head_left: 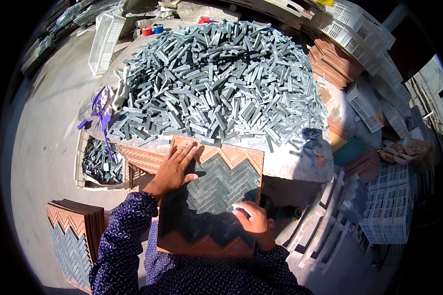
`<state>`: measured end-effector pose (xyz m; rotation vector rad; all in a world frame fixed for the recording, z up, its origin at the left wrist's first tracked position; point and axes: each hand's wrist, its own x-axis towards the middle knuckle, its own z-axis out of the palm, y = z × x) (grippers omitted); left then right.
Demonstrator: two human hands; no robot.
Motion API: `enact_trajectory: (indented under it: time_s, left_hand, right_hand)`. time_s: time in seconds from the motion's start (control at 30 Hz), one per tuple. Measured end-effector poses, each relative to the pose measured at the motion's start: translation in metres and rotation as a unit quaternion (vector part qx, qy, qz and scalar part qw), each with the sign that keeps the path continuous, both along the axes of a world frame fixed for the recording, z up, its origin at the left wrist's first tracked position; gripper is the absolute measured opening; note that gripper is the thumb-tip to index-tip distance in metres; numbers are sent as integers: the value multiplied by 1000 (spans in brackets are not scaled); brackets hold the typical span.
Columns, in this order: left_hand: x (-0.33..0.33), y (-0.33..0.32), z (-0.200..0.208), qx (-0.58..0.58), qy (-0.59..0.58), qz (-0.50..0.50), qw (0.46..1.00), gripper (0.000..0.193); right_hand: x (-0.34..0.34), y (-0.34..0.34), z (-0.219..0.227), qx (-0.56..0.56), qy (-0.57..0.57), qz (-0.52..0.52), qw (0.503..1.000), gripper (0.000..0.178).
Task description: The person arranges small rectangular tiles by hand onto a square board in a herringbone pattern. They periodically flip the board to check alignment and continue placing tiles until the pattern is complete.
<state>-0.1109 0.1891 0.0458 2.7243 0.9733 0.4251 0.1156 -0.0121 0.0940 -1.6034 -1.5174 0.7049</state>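
An orange-brown mould board (242, 151) with zigzag ends leans in front of my body, its top edge near the worktable's edge. Dark grey-green stone strips (216, 184) fill it in a herringbone pattern. My left hand (174, 169) is open, lying on the board's upper left corner with its fingers stretched out over the rim and strips. Over the lower right of the strips, my right hand (253, 221) is closed in a pinch. A small pale spot shows at its fingertips; I cannot make out what it is. Shade covers the board's lower part.
A large heap of loose stone strips (206, 73) covers the table beyond. On the left stand a crate (77, 169) of strips and a stack of filled boards (69, 246). White plastic crates (386, 206) and a wooden pallet (320, 216) are at right.
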Motion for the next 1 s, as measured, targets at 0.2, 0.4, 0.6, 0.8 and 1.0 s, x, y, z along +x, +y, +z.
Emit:
enact_trajectory:
  time_s: [0.2, 0.4, 0.6, 0.8, 1.0]
  left_hand:
    - [-4, 1, 3, 1, -23, 27, 999, 83]
    - [-19, 1, 1, -65, -55, 73, 994, 77]
    - [-4, -7, 0, -20, 6, 69, 997, 79]
    - [-10, -23, 6, 2, 34, 107, 994, 86]
    - [-22, -37, 15, 27, 19, 126, 992, 89]
  right_hand:
    - [-3, 3, -9, 22, 1, 5, 1000, 18]
    - [0, -6, 1, 6, 3, -2, 1000, 18]
    - [-2, 8, 9, 16, -2, 13, 1000, 17]
    - [-26, 109, 18, 108, -144, 23, 984, 26]
    - [-37, 208, 0, 58, -368, 110, 921, 31]
